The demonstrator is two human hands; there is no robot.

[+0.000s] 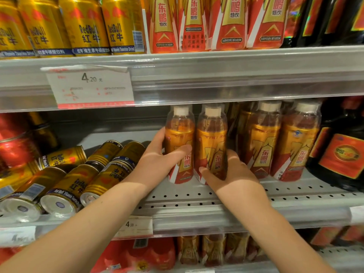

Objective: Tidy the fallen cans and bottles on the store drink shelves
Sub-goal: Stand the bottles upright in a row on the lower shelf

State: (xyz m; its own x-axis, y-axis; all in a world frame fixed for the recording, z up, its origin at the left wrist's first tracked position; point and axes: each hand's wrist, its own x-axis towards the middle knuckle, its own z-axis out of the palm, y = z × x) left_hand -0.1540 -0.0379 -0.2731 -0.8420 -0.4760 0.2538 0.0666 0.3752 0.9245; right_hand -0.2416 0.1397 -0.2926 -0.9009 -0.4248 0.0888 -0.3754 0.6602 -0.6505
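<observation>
Two upright amber drink bottles with white caps and red-gold labels stand side by side on the middle shelf [197,200]. My left hand [157,160] is wrapped around the left bottle [180,134]. My right hand [230,174] grips the lower part of the right bottle [211,138]. To the left, several gold Red Bull cans [65,186] lie toppled on their sides in a heap on the same shelf.
More upright bottles of the same drink [279,142] stand just right of my hands, then a dark bottle with a red label [342,154]. Red cans [15,146] sit far left. The upper shelf holds upright gold cans [86,26] and red bottles [212,22]. A price tag [90,87] hangs above.
</observation>
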